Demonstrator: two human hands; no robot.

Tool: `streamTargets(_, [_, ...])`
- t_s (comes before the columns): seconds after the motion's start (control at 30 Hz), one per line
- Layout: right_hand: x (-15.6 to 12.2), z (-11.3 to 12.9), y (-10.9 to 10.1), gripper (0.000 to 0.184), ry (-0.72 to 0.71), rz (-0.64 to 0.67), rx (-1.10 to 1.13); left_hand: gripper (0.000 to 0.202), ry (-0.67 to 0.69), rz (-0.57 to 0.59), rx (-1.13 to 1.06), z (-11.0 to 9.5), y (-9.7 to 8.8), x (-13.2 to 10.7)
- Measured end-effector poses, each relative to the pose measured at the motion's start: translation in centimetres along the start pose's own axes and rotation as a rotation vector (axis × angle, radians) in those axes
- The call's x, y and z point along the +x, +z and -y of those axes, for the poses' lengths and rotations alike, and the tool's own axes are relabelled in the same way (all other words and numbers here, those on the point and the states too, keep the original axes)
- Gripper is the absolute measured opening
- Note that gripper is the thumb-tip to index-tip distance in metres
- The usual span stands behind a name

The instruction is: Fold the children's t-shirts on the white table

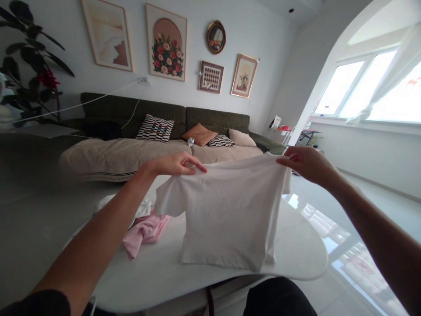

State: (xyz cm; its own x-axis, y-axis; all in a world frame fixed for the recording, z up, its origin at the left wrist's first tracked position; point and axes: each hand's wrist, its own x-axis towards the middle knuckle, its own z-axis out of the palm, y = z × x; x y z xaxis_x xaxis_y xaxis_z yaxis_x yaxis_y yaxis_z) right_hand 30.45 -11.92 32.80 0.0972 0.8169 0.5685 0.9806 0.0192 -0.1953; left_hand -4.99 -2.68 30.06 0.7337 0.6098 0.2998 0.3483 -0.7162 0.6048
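Note:
A white T-shirt (226, 210) hangs in front of me over a white oval table (158, 272), its hem resting on the tabletop. My left hand (177, 164) pinches the shirt's left shoulder, fingers closed on the cloth. My right hand (304, 163) grips the right shoulder at the same height. The shirt is spread flat between both hands, with one short sleeve sticking out to the left.
A pink garment (146, 232) and a white one (143, 210) lie crumpled on the table to the left. A dark green sofa (217, 118) with cushions stands behind. A potted plant (29, 70) is at far left. Glossy floor (345, 245) lies to the right.

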Motion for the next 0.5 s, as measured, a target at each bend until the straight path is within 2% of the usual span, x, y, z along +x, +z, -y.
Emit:
streamTargets(0.1, [-0.2,1.0,-0.3,0.019,0.004,-0.071,-0.061,0.035,0.103,-0.037,0.114,-1.2,0.2,0.4])
streamTargets(0.27, [0.1,1.3,-0.9,0.009,0.109,-0.103,0.189,0.039,0.219,-0.285,0.183,-2.5,0.7,1.2])
streamTargets(0.37, [0.4,1.3,-1.6,0.005,0.038,-0.199,0.072,0.037,0.249,-0.358,0.087,-3.2,0.5,1.5])
streamTargets(0.5, [0.1,1.4,-3.3,0.007,0.007,-0.375,-0.098,0.037,0.27,-0.379,-0.02,-5.1,0.1,1.0])
